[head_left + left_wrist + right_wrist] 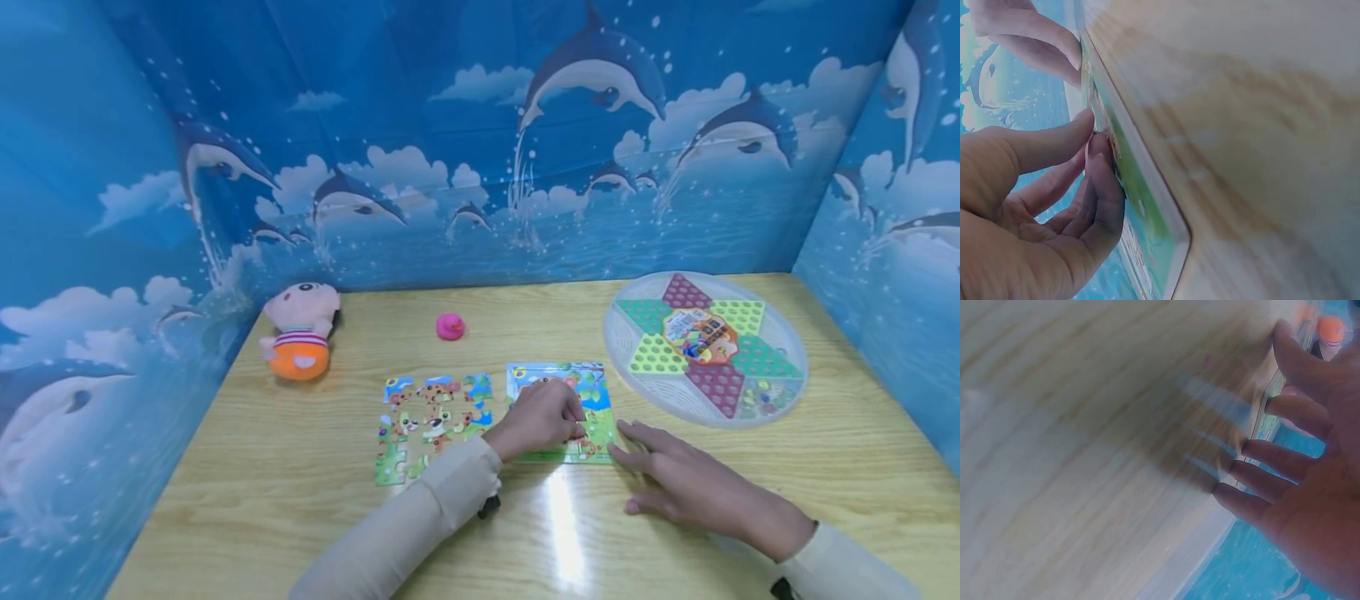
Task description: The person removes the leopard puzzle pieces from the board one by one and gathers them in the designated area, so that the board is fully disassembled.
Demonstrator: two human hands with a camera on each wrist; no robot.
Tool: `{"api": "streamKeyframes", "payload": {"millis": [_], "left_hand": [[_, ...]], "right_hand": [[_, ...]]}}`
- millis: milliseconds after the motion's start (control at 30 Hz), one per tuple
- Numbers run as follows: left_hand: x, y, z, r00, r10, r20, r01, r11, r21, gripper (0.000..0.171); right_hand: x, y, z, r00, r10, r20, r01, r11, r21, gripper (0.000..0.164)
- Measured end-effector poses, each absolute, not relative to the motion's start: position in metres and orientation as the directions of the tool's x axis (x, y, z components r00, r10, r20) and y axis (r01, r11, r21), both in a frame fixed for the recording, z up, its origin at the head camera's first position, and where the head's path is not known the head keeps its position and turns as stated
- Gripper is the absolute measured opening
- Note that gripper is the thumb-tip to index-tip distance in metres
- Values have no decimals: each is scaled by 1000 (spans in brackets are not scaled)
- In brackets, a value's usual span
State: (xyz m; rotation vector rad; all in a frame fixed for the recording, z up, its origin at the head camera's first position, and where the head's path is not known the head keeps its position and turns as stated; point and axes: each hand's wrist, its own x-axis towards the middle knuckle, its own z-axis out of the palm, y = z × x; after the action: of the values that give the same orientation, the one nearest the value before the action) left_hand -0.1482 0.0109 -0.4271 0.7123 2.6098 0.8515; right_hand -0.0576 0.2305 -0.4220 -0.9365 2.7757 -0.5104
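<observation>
My left hand [534, 418] is over the green and blue puzzle board [600, 437], covering its middle. In the left wrist view the thumb and forefinger of the left hand [1054, 200] meet in a pinch close over the board, round a small puzzle piece [1094, 134] mostly hidden by the fingertips. To the left lies a group of puzzle pieces [392, 468] with spotted animal faces, laid with gaps between them. My right hand [686, 483] has its fingers spread at the board's right edge, fingertips down near the tabletop, with nothing in its grasp.
A round Chinese checkers board [626, 379] with marbles lies at the back right. Behind the pieces sits a pink rubber duck [450, 327]. A plush toy [302, 329] in orange shorts lies at the left. Dolphin-print sheets [420, 100] enclose the wooden table [247, 500].
</observation>
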Motion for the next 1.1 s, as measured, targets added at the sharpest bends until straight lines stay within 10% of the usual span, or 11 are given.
{"api": "streamKeyframes", "payload": {"millis": [1100], "left_hand": [[-144, -78, -405, -873, 448, -190, 183, 663, 726, 8]], "right_hand": [[-57, 229, -422, -799, -598, -60, -538, 756, -373, 71]]}}
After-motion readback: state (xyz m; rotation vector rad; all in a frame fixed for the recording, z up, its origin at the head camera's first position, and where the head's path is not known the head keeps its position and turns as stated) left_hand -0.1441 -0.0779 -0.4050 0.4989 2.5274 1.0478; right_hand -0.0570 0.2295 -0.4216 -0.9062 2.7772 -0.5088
